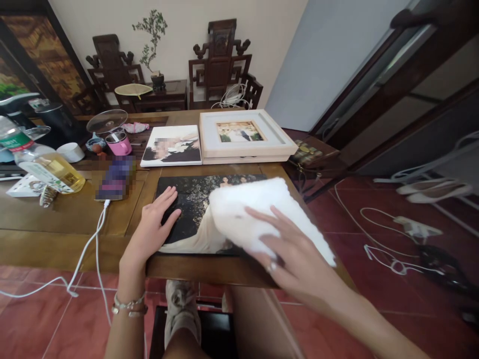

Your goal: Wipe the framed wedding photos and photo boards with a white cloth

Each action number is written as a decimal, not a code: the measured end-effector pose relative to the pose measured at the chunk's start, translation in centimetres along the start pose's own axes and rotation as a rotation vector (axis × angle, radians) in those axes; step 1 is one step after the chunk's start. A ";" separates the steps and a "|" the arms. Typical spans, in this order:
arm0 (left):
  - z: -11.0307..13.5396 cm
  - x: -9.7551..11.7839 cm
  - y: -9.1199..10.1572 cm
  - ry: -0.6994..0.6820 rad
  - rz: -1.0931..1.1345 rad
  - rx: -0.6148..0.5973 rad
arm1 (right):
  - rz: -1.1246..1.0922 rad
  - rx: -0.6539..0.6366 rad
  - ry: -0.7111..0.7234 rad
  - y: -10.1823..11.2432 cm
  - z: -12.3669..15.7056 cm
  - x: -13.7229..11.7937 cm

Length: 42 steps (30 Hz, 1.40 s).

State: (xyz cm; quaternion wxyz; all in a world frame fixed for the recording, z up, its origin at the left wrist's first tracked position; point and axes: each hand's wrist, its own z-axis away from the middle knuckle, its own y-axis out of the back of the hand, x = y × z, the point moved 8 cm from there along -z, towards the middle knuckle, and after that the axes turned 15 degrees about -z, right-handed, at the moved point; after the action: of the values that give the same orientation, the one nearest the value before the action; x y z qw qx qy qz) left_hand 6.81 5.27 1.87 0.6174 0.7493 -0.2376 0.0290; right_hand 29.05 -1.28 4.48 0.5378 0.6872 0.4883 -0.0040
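A dark photo print (190, 199) of a couple lies flat near the front edge of the wooden table (56, 219). My left hand (153, 227) rests flat on the print's left part, fingers stretched out. My right hand (288, 249) presses a folded white towel (258, 214) onto the print's right part, fingers spread over the cloth.
Behind the print lie a second photo print (172, 145) and a white framed picture (245, 135). At the left are a pink cup (119, 143), a plastic bottle (45, 162), a phone (116, 179) with a white cable (93, 239). Carved chairs stand at the back; cables and shoes lie on the red floor at right.
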 end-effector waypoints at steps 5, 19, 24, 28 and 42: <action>0.0 0.0 0.0 0.009 -0.009 -0.009 | -0.076 -0.047 0.136 0.0 3.8 -3.4; 0.0 0.0 -0.1 0.013 -0.010 0.001 | -0.016 0.071 -0.254 2.5 -6.9 8.9; -0.1 -0.1 -0.1 0.022 -0.008 0.005 | 0.013 0.111 -0.227 0.4 -8.1 7.2; -0.1 -0.2 -0.1 0.022 -0.002 0.012 | -0.056 0.033 -0.058 -2.0 -5.4 1.4; 0.0 0.0 0.1 0.020 0.005 0.017 | -0.076 -0.078 -0.045 0.1 -1.1 -0.4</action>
State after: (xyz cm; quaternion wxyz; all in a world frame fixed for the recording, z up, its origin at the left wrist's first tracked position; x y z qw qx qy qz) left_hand 6.78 5.27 1.93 0.6133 0.7536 -0.2329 0.0400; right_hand 28.33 -0.75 5.19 0.5744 0.6465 0.5017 -0.0206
